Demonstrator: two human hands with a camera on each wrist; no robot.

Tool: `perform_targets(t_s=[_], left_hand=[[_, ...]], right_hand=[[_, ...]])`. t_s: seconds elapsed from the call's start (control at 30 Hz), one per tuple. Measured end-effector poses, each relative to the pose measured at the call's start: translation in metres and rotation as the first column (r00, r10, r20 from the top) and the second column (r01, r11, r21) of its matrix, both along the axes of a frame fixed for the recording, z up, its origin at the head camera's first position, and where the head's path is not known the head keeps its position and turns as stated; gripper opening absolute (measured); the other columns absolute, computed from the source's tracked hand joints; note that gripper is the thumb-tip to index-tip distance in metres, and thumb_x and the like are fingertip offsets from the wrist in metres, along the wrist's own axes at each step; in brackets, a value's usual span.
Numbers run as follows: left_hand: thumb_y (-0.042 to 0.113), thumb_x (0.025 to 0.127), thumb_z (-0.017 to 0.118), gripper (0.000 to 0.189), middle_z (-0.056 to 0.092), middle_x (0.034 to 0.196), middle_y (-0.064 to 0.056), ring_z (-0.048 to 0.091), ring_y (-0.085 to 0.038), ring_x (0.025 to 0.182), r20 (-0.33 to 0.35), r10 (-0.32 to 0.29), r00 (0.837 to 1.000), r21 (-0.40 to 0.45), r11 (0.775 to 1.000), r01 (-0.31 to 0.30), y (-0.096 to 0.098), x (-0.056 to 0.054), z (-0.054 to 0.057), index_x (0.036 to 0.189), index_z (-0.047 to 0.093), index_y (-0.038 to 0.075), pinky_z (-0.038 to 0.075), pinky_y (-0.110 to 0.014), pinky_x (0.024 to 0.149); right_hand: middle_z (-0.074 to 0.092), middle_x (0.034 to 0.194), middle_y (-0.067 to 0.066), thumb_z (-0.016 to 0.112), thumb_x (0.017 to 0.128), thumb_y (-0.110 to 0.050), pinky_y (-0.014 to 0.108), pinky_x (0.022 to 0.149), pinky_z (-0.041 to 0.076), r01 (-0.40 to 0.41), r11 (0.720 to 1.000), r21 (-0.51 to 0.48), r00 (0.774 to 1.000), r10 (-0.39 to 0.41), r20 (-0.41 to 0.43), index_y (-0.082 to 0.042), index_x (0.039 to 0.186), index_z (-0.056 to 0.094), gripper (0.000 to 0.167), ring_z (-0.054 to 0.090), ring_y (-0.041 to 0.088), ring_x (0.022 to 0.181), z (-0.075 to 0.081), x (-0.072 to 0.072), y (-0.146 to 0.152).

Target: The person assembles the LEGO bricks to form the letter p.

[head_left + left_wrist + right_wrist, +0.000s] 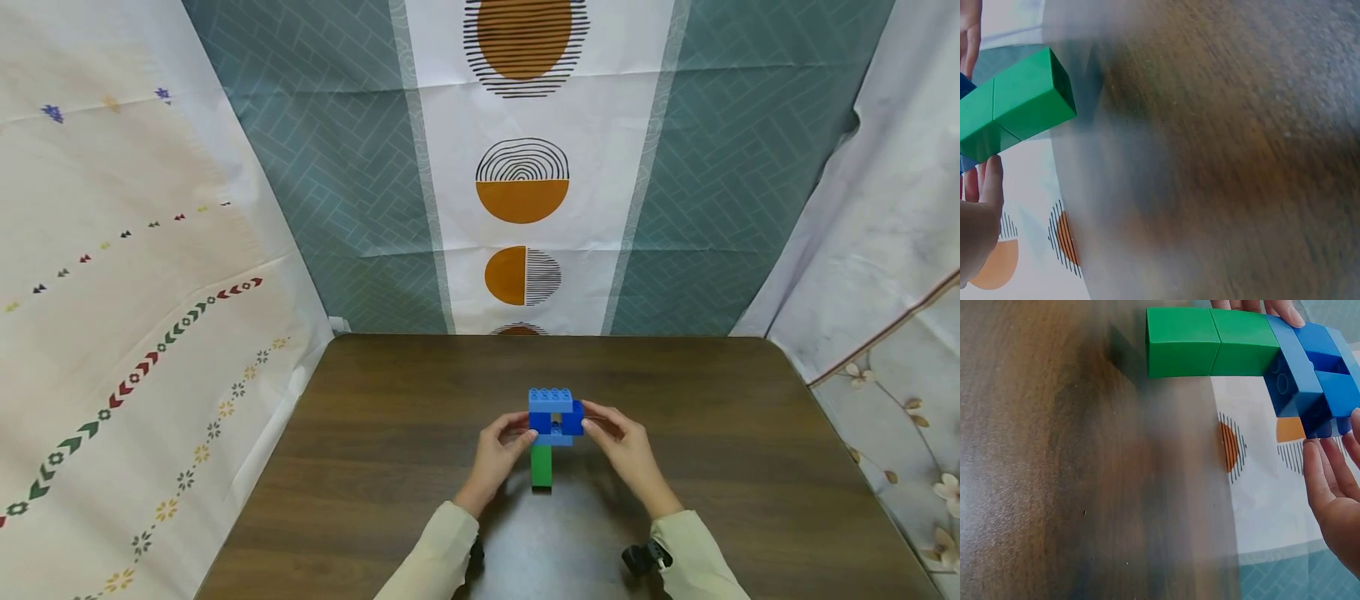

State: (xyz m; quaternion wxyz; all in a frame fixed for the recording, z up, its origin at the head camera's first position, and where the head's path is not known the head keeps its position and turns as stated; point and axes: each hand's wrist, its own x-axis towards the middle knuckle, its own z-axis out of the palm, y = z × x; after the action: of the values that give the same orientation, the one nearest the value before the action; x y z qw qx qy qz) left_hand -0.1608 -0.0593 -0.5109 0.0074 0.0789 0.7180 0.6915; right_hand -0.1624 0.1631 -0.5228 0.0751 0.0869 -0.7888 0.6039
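Observation:
A small tower of toy building bricks is held between both hands in the head view. Its stem is two stacked green bricks [1211, 344], with a dark underside showing at the lower end in the left wrist view. Light blue bricks [550, 400] with studs lie at the top and just above the stem, with dark blue bricks [573, 418] and a gap between them. My left hand [498, 454] pinches the blue part from the left. On the right, my right hand [628, 450] pinches the dark blue brick that juts out, thumb in front.
A brown wooden table [390, 433] lies beneath the hands. Behind it hangs a teal and white patterned cloth [450, 167], with light printed cloths at the left [150, 333] and right [885, 250]. Dark straps [647, 557] sit at the wrists.

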Motion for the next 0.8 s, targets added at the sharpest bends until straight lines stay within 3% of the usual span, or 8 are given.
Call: perform_targets(t_s=[0.23,0.43,0.47,0.7,0.8], left_hand=[[0.003,0.089,0.068,0.029,0.067,0.108,-0.021,0.064,-0.027,0.099,0.024,0.043,0.999,0.005,0.999,-0.043,0.0,-0.003,-0.002,0.116,0.064,-0.006,0.053,-0.019,0.08],[0.017,0.088,0.072,0.033,0.069,0.106,-0.014,0.065,-0.023,0.098,0.016,0.092,0.996,-0.037,0.995,-0.091,-0.001,-0.014,-0.029,0.115,0.068,0.0,0.054,-0.019,0.079],[0.02,0.087,0.073,0.034,0.069,0.105,-0.012,0.065,-0.021,0.096,0.014,0.099,0.995,-0.045,0.994,-0.098,-0.002,-0.016,-0.033,0.115,0.069,0.001,0.054,-0.02,0.079],[0.024,0.086,0.074,0.034,0.069,0.1,-0.008,0.065,-0.016,0.09,0.038,0.127,0.991,-0.093,0.988,-0.123,-0.002,-0.018,-0.035,0.113,0.071,0.004,0.054,-0.02,0.075],[0.023,0.086,0.074,0.033,0.069,0.1,-0.009,0.064,-0.016,0.089,0.046,0.133,0.99,-0.102,0.987,-0.128,-0.003,-0.02,-0.038,0.113,0.071,0.004,0.054,-0.019,0.074]], right_hand=[[0.065,0.119,0.013,0.065,0.094,-0.023,0.013,0.085,0.048,0.015,1.0,0.017,0.999,-0.015,0.033,-0.007,0.126,0.062,0.036,0.063,0.019,0.103,0.003,-0.004,-0.006],[0.064,0.117,0.023,0.063,0.093,-0.004,0.013,0.083,0.049,0.001,1.0,-0.007,0.998,0.0,0.063,0.005,0.124,0.06,0.032,0.063,0.036,0.103,0.028,0.002,-0.016],[0.064,0.117,0.023,0.063,0.093,-0.004,0.013,0.083,0.049,-0.001,1.0,-0.012,0.999,0.002,0.052,0.005,0.123,0.06,0.032,0.064,0.036,0.101,0.026,0.001,-0.016],[0.063,0.12,0.021,0.066,0.091,-0.009,0.015,0.085,0.05,0.01,0.998,-0.062,0.997,-0.005,0.082,0.0,0.124,0.062,0.035,0.064,0.03,0.104,-0.008,-0.015,-0.014],[0.064,0.119,0.021,0.066,0.091,-0.009,0.018,0.086,0.052,0.015,0.998,-0.059,0.997,-0.01,0.08,0.0,0.124,0.062,0.035,0.064,0.031,0.103,-0.015,-0.018,-0.015]])
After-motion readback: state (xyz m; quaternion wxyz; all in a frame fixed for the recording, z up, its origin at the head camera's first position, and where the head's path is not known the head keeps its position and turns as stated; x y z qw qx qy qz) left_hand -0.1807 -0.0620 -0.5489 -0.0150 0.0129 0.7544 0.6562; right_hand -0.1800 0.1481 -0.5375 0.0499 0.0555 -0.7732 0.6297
